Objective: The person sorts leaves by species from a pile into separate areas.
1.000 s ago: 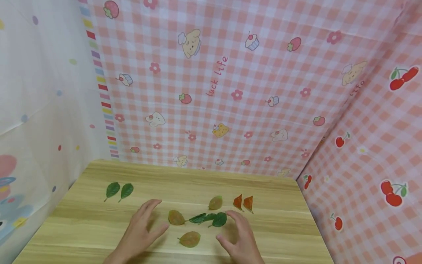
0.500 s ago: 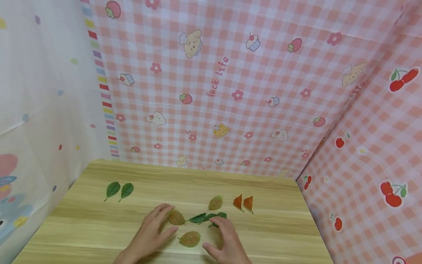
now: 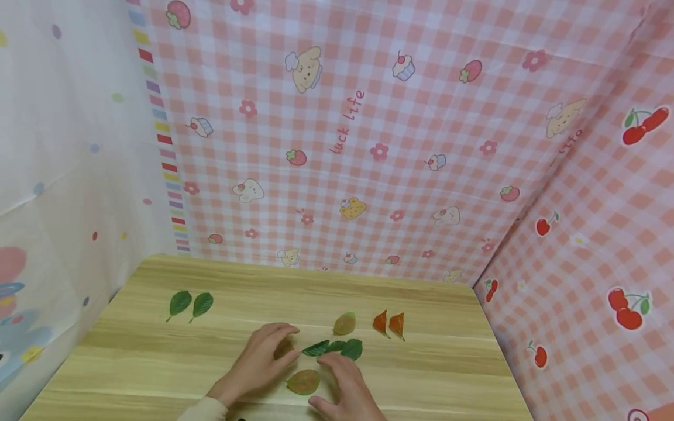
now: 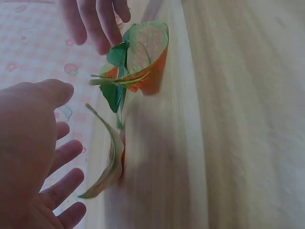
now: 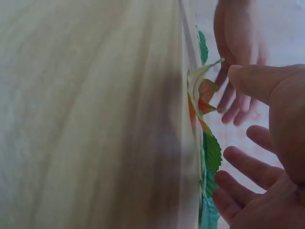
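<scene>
My left hand (image 3: pixel 265 358) hovers with parted fingers over a yellowish-brown leaf (image 3: pixel 283 348), which it partly hides. In the left wrist view that leaf (image 4: pixel 114 164) curls up from the table beside the fingers. My right hand (image 3: pixel 348 387) is spread just in front of a row of dark green leaves (image 3: pixel 351 349), its fingertips overlapping the row's near edge in the head view. Between the two hands lies another yellowish-brown leaf (image 3: pixel 303 382). In the right wrist view, serrated green leaves (image 5: pixel 212 155) lie close to the fingers. Neither hand holds anything.
Behind the row lies a third yellowish leaf (image 3: pixel 344 324), with two orange leaves (image 3: pixel 397 325) to its right. Two green leaves (image 3: pixel 202 304) lie at the far left of the wooden table (image 3: pixel 442 374). Checked cloth (image 3: pixel 337 175) hangs behind the table and at its right.
My left hand has moved right, coming over the yellowish leaf. My right hand has moved left and toward me, uncovering more of the green leaves. The leaves stay nearly where they were.
</scene>
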Tool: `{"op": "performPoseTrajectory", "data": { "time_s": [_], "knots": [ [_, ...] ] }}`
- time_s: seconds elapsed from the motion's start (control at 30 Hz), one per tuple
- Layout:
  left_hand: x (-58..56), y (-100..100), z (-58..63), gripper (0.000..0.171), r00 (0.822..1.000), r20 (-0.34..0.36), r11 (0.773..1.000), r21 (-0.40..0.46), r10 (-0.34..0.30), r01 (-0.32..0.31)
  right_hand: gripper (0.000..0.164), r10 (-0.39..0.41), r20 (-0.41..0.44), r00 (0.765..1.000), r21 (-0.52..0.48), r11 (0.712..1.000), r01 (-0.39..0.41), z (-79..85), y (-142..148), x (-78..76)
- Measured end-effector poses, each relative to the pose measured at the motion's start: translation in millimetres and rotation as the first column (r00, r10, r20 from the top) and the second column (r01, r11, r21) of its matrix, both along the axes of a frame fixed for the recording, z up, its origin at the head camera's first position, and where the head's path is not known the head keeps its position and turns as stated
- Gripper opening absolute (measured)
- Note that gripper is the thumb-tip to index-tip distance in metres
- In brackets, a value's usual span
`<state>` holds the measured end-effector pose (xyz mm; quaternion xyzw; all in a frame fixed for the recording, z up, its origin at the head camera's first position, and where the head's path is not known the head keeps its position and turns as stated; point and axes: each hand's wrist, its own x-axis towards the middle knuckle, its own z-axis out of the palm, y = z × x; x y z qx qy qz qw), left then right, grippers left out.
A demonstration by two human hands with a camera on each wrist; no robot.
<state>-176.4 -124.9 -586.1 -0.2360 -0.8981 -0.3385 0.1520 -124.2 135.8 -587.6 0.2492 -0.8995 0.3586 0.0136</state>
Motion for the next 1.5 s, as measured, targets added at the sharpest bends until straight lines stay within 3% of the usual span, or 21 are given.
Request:
{"op": "performPoseTrajectory", "data": {
  "time_s": [0.17, 0.3, 0.5, 0.83, 1.13, 1.5],
  "knots": [
    [-10.3, 11.3, 3.3, 0.03, 0.989, 0.139, 0.999, 0.006, -0.042, 0.041, 0.059, 0.015, -0.013, 1.0, 0.026, 1.0, -0.014, -5.7, -3.4, -2.2],
    [-19.9, 19.2, 4.9, 0.024, 0.98, 0.19, 0.998, -0.009, -0.064, 0.067, 0.052, 0.0, -0.032, 0.999, 0.041, 0.999, 0.002, -8.0, -6.5, -3.0],
    [-31.1, 26.6, 3.7, 0.019, 0.975, 0.18, 0.99, -0.033, -0.128, 0.136, 0.046, -0.012, -0.074, 0.997, 0.066, 0.998, 0.017, -6.4, -11.5, -7.4],
    [-41.5, 30.9, 1.6, 0.01, 0.96, 0.21, 0.978, -0.05, -0.186, 0.2, 0.037, -0.073, -0.012, 0.997, 0.048, 0.996, 0.073, -4.1, -18.7, -10.0],
    [-40.3, 32.1, 3.1, 0.009, 0.957, 0.237, 0.984, -0.024, -0.166, 0.177, 0.027, -0.126, 0.033, 0.991, -0.01, 0.992, 0.127, -7.6, -23.7, -15.2],
    [-41.5, 34.2, 2.1, 0.007, 0.965, 0.234, 0.993, -0.003, -0.116, 0.12, 0.02, -0.127, 0.06, 0.99, -0.04, 0.991, 0.129, -6.2, -25.2, -16.7]
  ]
}}
